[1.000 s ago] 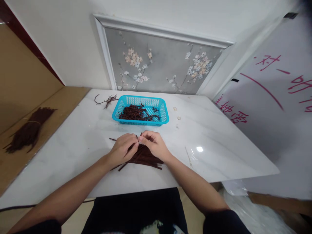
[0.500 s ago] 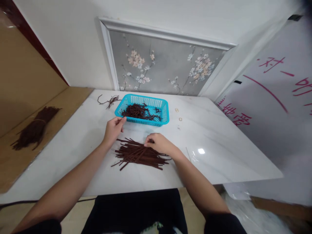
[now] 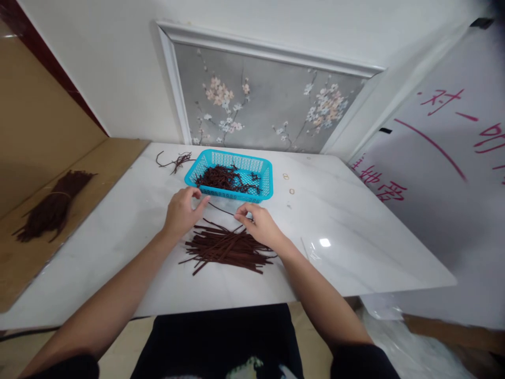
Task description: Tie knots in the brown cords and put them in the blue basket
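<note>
A thin dark brown strip [image 3: 221,209] stretches between my hands, just in front of the blue basket. My right hand [image 3: 258,225] pinches its right end between thumb and fingertips. At the strip's other end is my left hand [image 3: 182,211], thumb and forefinger apart; the strip's tip lies close to the thumb. Below the hands, a loose pile of brown strips [image 3: 226,250] is spread on the white table, mostly lying sideways. The blue plastic basket [image 3: 269,184] holds a tangle of short curled brown pieces [image 3: 221,178].
A bundle of brown strips [image 3: 55,205] tied with a band lies on cardboard [image 3: 112,163] at the left. Several stray pieces [image 3: 181,159] rest left of the basket. Rubber bands [image 3: 292,191] lie to its right. A whiteboard [image 3: 434,221] with red writing stands at the right.
My right hand has lifted off the pile and moved slightly away from me, with a strip in its fingers. My left hand's thumb and forefinger have spread apart.
</note>
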A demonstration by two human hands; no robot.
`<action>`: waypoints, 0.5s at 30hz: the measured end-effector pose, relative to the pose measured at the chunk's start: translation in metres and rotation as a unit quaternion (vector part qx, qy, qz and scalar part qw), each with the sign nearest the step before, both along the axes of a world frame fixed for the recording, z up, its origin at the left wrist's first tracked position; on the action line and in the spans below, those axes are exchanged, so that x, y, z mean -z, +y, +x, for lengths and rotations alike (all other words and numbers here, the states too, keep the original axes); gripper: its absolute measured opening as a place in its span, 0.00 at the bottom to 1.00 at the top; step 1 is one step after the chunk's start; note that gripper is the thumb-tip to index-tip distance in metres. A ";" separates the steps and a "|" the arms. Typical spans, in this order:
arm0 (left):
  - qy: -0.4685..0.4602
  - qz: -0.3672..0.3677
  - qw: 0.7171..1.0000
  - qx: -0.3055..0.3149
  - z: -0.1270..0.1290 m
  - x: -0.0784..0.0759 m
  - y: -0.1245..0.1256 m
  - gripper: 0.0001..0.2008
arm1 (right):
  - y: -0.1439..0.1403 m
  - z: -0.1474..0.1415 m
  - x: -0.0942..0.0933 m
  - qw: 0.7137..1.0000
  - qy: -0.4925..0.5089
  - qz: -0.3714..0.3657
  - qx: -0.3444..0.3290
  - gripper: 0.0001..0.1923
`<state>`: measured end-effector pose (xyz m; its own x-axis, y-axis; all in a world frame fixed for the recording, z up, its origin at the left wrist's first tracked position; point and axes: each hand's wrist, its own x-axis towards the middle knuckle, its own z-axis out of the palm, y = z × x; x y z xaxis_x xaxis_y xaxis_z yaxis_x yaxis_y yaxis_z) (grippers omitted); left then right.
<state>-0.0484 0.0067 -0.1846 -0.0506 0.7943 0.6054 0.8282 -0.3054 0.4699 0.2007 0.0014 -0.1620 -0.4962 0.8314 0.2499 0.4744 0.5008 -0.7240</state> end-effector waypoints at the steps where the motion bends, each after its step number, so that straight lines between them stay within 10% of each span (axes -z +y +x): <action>1: 0.004 0.016 1.000 0.003 -0.004 0.001 0.003 0.13 | -0.001 0.000 0.000 1.000 -0.001 -0.002 -0.007 0.07; 8: 0.013 0.038 0.998 0.051 -0.014 0.010 0.014 0.40 | -0.002 0.000 -0.003 1.000 0.012 -0.009 -0.009 0.08; 15: 0.055 -0.022 0.998 0.022 -0.014 0.012 0.012 0.31 | 0.000 0.002 -0.004 0.998 0.062 -0.018 0.018 0.08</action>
<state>-0.0628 0.0190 -0.1969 0.0493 0.8207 0.5692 0.8621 -0.3228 0.3907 0.2026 0.0011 -0.1576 -0.4326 0.8579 0.2773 0.3980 0.4577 -0.7951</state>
